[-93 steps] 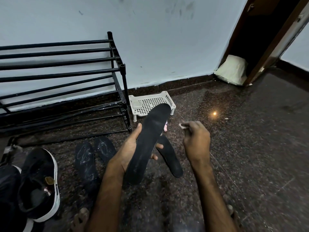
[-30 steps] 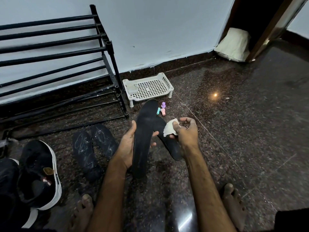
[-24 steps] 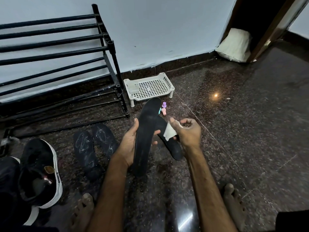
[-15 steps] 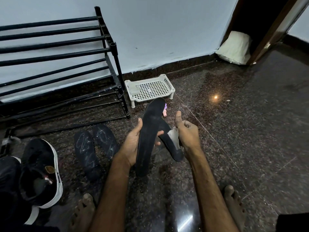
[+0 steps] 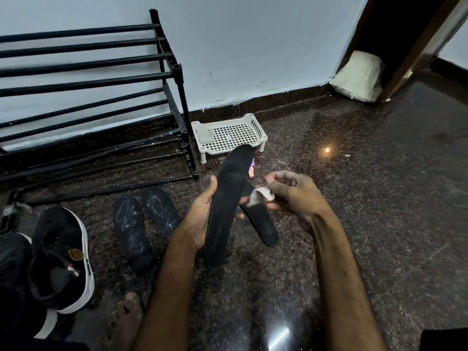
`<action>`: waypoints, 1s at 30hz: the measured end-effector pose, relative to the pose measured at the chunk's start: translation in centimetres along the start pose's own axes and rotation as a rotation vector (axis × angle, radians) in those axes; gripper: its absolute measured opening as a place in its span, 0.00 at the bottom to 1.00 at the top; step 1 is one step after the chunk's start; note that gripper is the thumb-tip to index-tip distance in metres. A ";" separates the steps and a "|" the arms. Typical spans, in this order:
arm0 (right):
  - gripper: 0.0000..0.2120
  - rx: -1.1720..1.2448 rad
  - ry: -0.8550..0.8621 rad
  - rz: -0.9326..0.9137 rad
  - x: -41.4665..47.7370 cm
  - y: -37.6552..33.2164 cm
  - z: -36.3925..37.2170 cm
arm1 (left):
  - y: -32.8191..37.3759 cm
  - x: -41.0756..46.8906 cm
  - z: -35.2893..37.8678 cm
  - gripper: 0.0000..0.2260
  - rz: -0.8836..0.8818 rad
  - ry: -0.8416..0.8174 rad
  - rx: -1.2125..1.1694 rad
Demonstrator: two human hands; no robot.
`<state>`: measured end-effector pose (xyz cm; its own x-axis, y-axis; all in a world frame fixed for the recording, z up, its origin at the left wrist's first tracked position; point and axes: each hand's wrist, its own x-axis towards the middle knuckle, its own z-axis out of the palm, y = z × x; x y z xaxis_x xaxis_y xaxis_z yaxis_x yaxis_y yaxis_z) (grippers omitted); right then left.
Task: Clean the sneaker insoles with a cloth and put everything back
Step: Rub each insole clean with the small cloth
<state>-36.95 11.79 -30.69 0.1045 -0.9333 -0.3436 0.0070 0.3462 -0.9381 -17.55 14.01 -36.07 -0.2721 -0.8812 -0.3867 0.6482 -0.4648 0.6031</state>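
Pinched in curled fingers of right hand: one small pale cloth, just beside the raised insole, contact unclear. Gripped in left hand, thumb over its edge: that insole, toe up, above the floor. Step, by judgement: about to wipe this one. Next, likely: press cloth flat on the face, drag along the length. Count: four insole shapes, namely one held, one on floor beneath, two at left; one sneaker plainly visible.

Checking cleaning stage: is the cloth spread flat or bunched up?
Bunched. The cloth is a small wad pinched by the right hand, beside the insole that the left hand holds.
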 end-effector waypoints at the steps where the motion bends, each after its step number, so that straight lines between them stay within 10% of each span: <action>1: 0.07 0.019 -0.057 -0.027 -0.1 0.0 0.2 | 0.0 -0.1 0.2 0.27 -0.005 -0.031 -0.003; 16: 0.15 -0.572 0.501 -0.270 3.0 2.1 3.7 | -0.1 -0.3 -0.5 0.26 -0.054 -0.042 0.321; 30: 0.15 -0.110 0.294 -0.058 4.0 2.9 3.6 | -1.4 0.3 -0.9 0.27 -0.115 -0.037 0.136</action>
<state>-32.97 9.40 -34.58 -0.1846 -0.9445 -0.2718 -0.1050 0.2939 -0.9500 -17.88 14.51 -37.63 -0.3669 -0.8229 -0.4339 0.5095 -0.5680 0.6464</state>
